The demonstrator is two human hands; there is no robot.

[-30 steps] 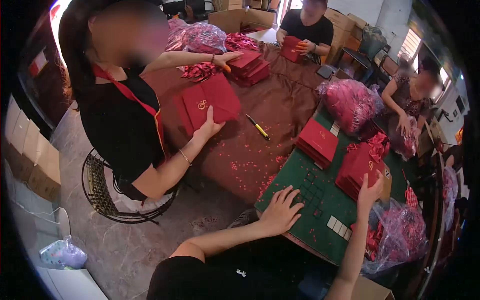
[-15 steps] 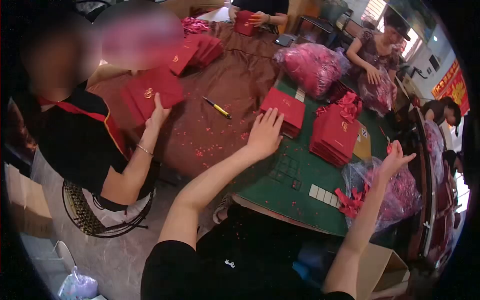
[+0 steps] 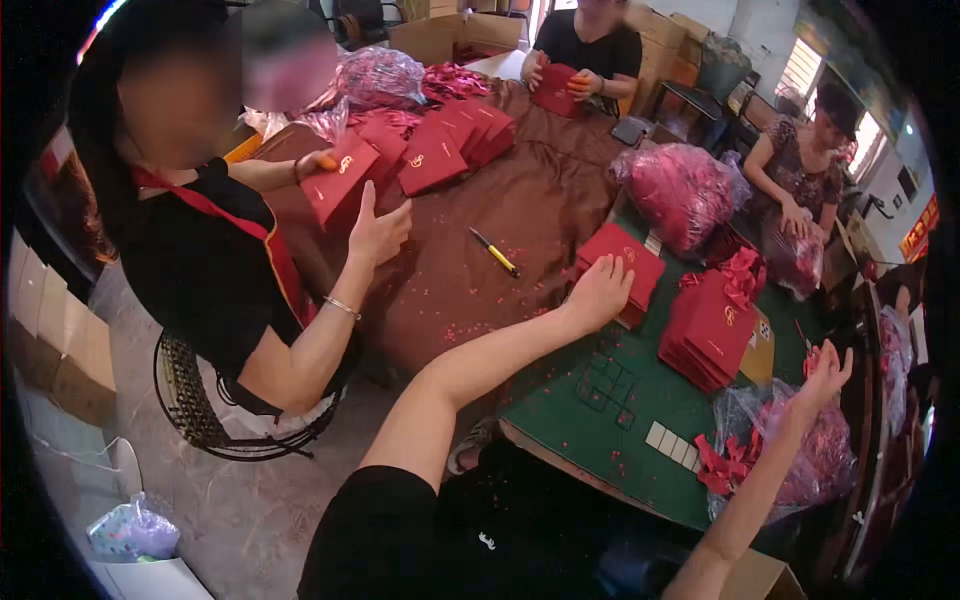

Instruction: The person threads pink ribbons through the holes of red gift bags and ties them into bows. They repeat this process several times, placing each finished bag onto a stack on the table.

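My left hand [image 3: 600, 293] lies palm down on a small stack of flat red gift bags [image 3: 620, 255], its fingers stretched across the top one. A larger stack of red bags [image 3: 710, 325], with gold print and red ribbon at its top, stands to the right on the green tabletop [image 3: 555, 395]. My right hand [image 3: 825, 378] is raised over the table's right side, fingers apart. Something small and red [image 3: 808, 362] shows beside its fingertips; whether the hand touches it I cannot tell. Below it sits an opened clear plastic bag of red ribbons [image 3: 805, 445].
A person [image 3: 205, 260] at left holds red bags [image 3: 345, 175]; two others work across the table. A yellow pen [image 3: 494, 252] lies on the brown cloth [image 3: 430, 290] among red scraps. A full plastic bag [image 3: 680, 195] and white tiles [image 3: 672, 446] are on the green part.
The camera view has swung, shifting the scene right and down. My left hand stays at the small stack, my right hand still raised. The person at left has drawn one hand off the red bags.
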